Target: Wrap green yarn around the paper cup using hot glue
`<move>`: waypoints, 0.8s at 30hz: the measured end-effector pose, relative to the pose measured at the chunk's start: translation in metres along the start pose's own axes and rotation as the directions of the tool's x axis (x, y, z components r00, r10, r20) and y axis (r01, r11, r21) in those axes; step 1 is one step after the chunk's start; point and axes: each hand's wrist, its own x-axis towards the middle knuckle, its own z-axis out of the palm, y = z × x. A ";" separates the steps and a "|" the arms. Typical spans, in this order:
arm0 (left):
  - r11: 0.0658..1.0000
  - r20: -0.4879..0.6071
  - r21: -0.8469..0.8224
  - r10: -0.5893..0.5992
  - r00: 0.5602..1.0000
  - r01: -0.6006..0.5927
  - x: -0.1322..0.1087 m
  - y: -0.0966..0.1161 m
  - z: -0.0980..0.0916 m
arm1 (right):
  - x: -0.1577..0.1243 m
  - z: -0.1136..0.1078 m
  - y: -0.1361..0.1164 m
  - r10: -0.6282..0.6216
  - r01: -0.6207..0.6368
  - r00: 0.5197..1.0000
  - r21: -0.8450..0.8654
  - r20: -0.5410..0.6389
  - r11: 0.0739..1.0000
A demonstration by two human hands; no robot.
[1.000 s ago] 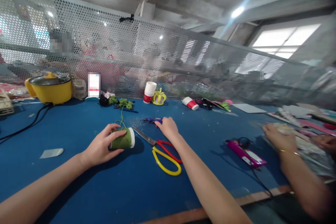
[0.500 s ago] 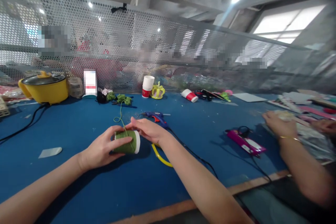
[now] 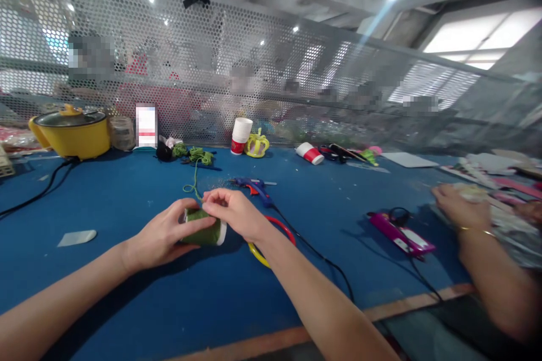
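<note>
Near seven o'clock, a paper cup (image 3: 208, 236), seemingly mostly yarn-covered, white rim (image 3: 223, 233) bare, is gripped by the left hand (image 3: 163, 232); the uncut green strand (image 3: 195, 177), trailing toward twelve, is apparently pinched by the right hand (image 3: 235, 211).

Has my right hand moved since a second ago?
Yes: your right hand has moved left and toward you, from right of the yellow crown to left of it, now at the green yarn-wrapped cup.
</note>
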 end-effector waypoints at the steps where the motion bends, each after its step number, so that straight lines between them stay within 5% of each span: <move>1: 0.998 -0.014 -0.045 -0.040 0.999 0.040 0.001 0.001 -0.001 | 0.000 -0.001 0.000 -0.008 0.010 0.999 0.040 -0.049 0.999; 5: 0.950 -0.028 -0.219 -0.233 0.972 0.221 0.005 0.004 -0.004 | 0.003 -0.007 0.000 -0.025 0.066 0.980 0.204 -0.198 0.977; 9: 0.901 0.029 -0.299 -0.322 0.946 0.315 0.007 0.005 -0.004 | 0.007 -0.010 0.003 -0.042 0.103 0.974 0.272 -0.223 0.957; 24: 0.904 0.074 -0.331 -0.262 0.962 0.272 0.006 0.007 -0.006 | 0.011 -0.009 0.014 -0.011 0.068 0.975 0.251 -0.221 0.966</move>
